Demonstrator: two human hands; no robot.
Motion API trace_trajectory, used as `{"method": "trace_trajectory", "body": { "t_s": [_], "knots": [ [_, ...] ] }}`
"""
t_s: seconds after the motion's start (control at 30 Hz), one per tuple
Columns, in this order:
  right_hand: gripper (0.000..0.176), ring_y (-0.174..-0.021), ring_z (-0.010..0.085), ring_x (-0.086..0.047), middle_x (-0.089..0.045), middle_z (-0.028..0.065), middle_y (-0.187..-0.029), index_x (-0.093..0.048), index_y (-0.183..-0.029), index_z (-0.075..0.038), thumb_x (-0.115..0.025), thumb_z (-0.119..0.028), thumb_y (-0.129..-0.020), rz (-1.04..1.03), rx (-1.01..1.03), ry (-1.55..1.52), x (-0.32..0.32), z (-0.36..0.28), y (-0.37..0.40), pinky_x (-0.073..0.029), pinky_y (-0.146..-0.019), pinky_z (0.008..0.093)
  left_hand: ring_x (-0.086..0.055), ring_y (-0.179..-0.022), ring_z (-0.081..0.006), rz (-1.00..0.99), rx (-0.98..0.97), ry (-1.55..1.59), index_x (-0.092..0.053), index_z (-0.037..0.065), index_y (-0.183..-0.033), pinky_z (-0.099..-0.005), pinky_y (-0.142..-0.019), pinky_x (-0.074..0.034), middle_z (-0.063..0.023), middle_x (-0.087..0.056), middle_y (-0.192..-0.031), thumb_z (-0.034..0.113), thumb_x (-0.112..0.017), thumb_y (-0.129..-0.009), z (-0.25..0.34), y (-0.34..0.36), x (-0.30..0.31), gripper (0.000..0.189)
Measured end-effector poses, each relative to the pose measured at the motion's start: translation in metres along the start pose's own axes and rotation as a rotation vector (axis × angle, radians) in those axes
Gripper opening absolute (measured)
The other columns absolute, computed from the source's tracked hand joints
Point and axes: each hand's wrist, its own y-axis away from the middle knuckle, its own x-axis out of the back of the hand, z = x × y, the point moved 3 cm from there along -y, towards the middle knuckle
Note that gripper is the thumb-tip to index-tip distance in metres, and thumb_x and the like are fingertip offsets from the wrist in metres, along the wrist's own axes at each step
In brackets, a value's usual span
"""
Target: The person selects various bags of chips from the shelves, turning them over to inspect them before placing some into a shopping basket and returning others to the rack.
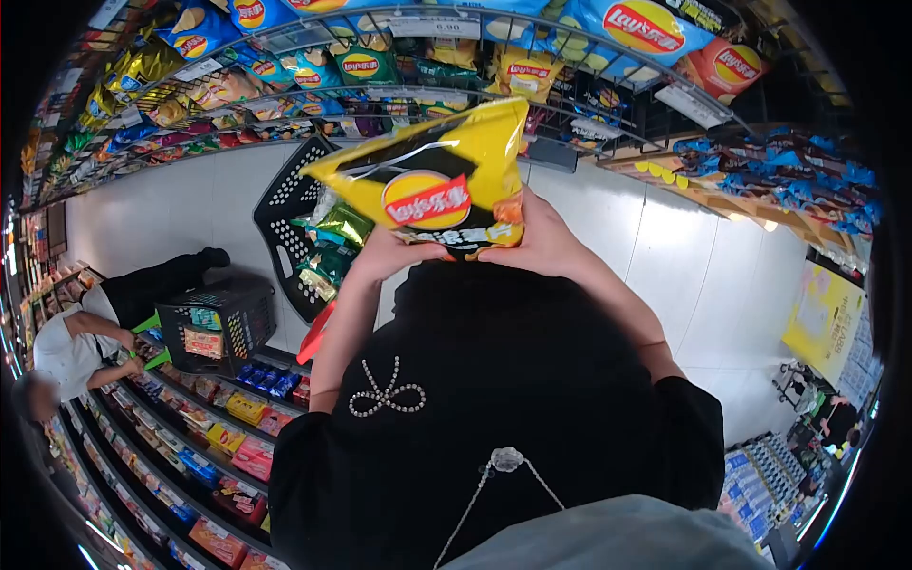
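A yellow and black chip bag (427, 201) with a red Lay's label is held up in front of the black shirt. My left hand (394, 252) grips its lower left side, thumb on the front. On the lower right side, my right hand (535, 237) grips the same bag, thumb also in front. The other fingers are mostly hidden behind it. Just left of my left hand is a black perforated basket (282, 228) holding green and gold snack packets (344, 224).
Shelves of chip bags (366, 66) run across the top. Snack shelves (228, 437) line the lower left. At the left, a person (76, 347) holds the green handles of another black basket (242, 318). A yellow sign (823, 318) stands at the right.
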Motion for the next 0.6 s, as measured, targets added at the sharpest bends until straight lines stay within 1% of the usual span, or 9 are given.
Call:
{"method": "trace_trajectory", "body": {
  "t_s": [0.1, 0.17, 0.2, 0.23, 0.27, 0.37, 0.43, 0.47, 0.6],
  "knots": [
    [0.076, -0.105, 0.0328, -0.047, -0.047, 0.0159, -0.114, -0.035, -0.121, -0.003, -0.073, -0.028, -0.06, -0.072, 0.105, 0.054, -0.008, -0.001, 0.001, -0.036, -0.09, 0.0365, -0.049, -0.104, -0.0195, -0.057, 0.03, 0.016, -0.044, 0.0, -0.117, -0.0314, -0.089, -0.041, -0.0105, -0.05, -0.114, 0.002, -0.069, -0.067, 0.001, 0.01, 0.009, 0.056],
    [0.077, -0.107, 0.0321, -0.045, -0.046, 0.0149, -0.116, -0.035, -0.122, -0.005, -0.074, -0.029, -0.059, -0.101, 0.184, 0.102, -0.015, 0.006, 0.001, -0.035, -0.091, 0.0378, -0.043, -0.112, -0.0203, -0.138, -0.264, -0.098, -0.039, 0.002, -0.121, -0.0332, -0.094, -0.036, -0.0098, -0.044, -0.121, 0.016, -0.067, -0.072, 0.001, 0.006, 0.013, 0.058],
    [0.077, -0.111, 0.0314, -0.041, -0.043, 0.0136, -0.12, -0.037, -0.122, -0.007, -0.075, -0.03, -0.059, -0.044, 0.333, 0.003, -0.013, -0.01, -0.001, -0.032, -0.093, 0.0391, -0.045, -0.109, -0.0202, -0.152, -0.174, 0.237, -0.039, 0.002, -0.12, -0.0327, -0.093, -0.036, -0.0099, -0.046, -0.118, 0.02, -0.066, -0.073, -0.001, 0.006, 0.019, 0.057],
    [0.077, -0.11, 0.0311, -0.042, -0.043, 0.0131, -0.121, -0.038, -0.122, -0.007, -0.075, -0.029, -0.059, -0.033, 0.287, -0.024, -0.014, -0.01, -0.001, -0.032, -0.093, 0.0387, -0.046, -0.107, -0.0201, -0.161, -0.081, 0.572, -0.04, 0.002, -0.12, -0.0323, -0.092, -0.037, -0.01, -0.048, -0.115, 0.024, -0.065, -0.074, -0.001, 0.006, 0.024, 0.056],
    [0.076, -0.11, 0.0308, -0.043, -0.043, 0.0127, -0.121, -0.038, -0.121, -0.007, -0.076, -0.029, -0.059, -0.024, 0.242, -0.05, -0.015, -0.01, 0.0, -0.032, -0.093, 0.0383, -0.048, -0.101, -0.0188, -0.118, -0.244, 0.077, -0.043, 0.002, -0.116, -0.0295, -0.088, -0.037, -0.0093, -0.049, -0.111, 0.029, -0.061, -0.077, 0.004, 0.005, 0.026, 0.051],
    [0.072, -0.105, 0.0259, -0.049, -0.048, 0.0123, -0.116, -0.041, -0.119, -0.005, -0.076, -0.023, -0.059, 0.032, 0.203, -0.134, -0.017, -0.014, -0.001, -0.038, -0.09, 0.033, -0.048, -0.099, -0.016, -0.148, -0.523, -0.295, -0.046, 0.001, -0.113, -0.0266, -0.085, -0.038, -0.0077, -0.049, -0.11, 0.027, -0.059, -0.079, 0.004, 0.006, 0.028, 0.044],
    [0.069, -0.101, 0.0235, -0.052, -0.051, 0.0123, -0.112, -0.043, -0.118, -0.004, -0.076, -0.021, -0.059, 0.049, 0.15, -0.191, -0.014, -0.019, 0.0, -0.04, -0.088, 0.0309, -0.047, -0.1, -0.014, 0.025, -0.269, 0.048, -0.048, 0.001, -0.111, -0.0249, -0.085, -0.037, -0.0069, -0.049, -0.108, 0.025, -0.054, -0.082, 0.033, 0.022, 0.001, 0.038],
    [0.066, -0.098, 0.0215, -0.054, -0.053, 0.0123, -0.109, -0.044, -0.116, -0.003, -0.075, -0.02, -0.06, 0.068, 0.193, -0.106, -0.014, -0.017, -0.001, -0.041, -0.086, 0.0303, -0.046, -0.101, -0.0138, 0.026, -0.226, 0.117, -0.048, 0.001, -0.111, -0.0248, -0.085, -0.037, -0.007, -0.049, -0.107, 0.024, -0.054, -0.082, 0.037, 0.023, -0.002, 0.037],
    [0.065, -0.097, 0.0216, -0.055, -0.054, 0.0117, -0.108, -0.045, -0.115, -0.002, -0.075, -0.019, -0.061, 0.029, 0.145, -0.107, -0.015, -0.026, -0.001, -0.041, -0.085, 0.0302, -0.049, -0.097, -0.0135, -0.095, -0.296, -0.123, -0.049, 0.001, -0.11, -0.0237, -0.084, -0.038, -0.0069, -0.051, -0.104, 0.019, -0.052, -0.082, 0.011, 0.004, 0.021, 0.033]
  ]
}}
